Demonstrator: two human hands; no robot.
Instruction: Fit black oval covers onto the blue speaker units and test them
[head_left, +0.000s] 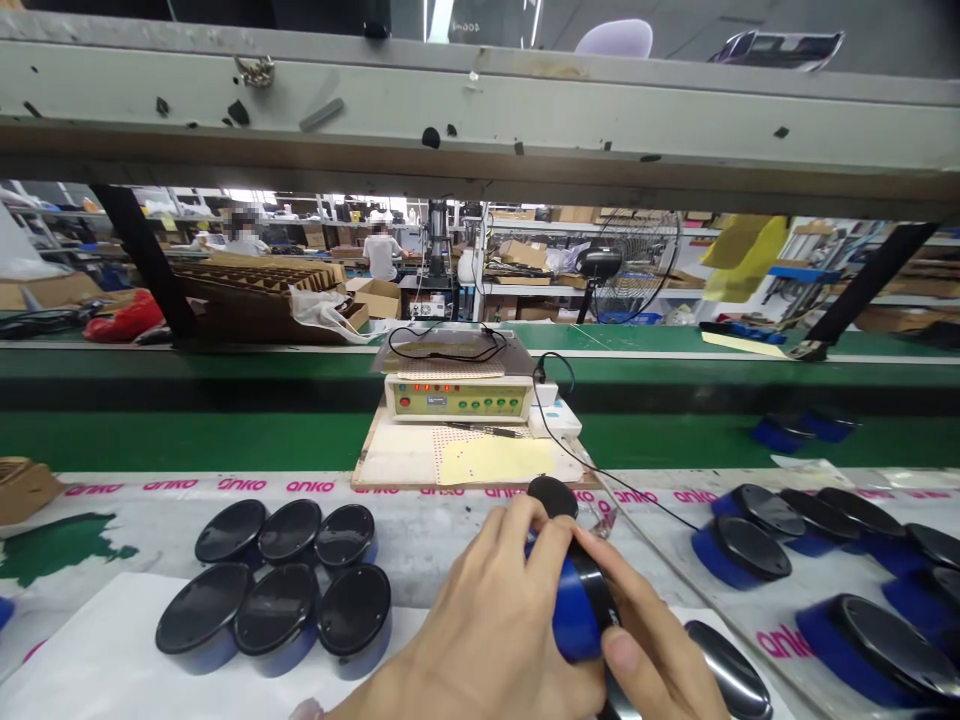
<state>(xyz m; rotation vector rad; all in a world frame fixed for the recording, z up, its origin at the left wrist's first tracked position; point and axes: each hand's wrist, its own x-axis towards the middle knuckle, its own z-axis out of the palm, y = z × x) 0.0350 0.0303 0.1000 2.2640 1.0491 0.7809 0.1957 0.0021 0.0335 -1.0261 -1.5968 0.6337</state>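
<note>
Between my hands is a blue, rounded device with a black band [576, 605], turned on its side. My left hand [487, 610] is closed around its near and left side, with the fingertips over its top. From the right, my right hand [660, 640] is closed on it, the thumb pressing near the black band. Just beyond my fingers is a small black disc [553, 496]; whether it touches the device is unclear. A loose glossy black oval lid [727, 668] lies beside my right hand. My palms hide much of the held device.
Several blue devices with black tops [277, 610] stand in two rows at left. More blue-and-black devices [742, 550] are at right. A test box with lit red digits [457, 398] sits on a board ahead, its black cable running right. An overhead shelf [480, 110] spans the bench.
</note>
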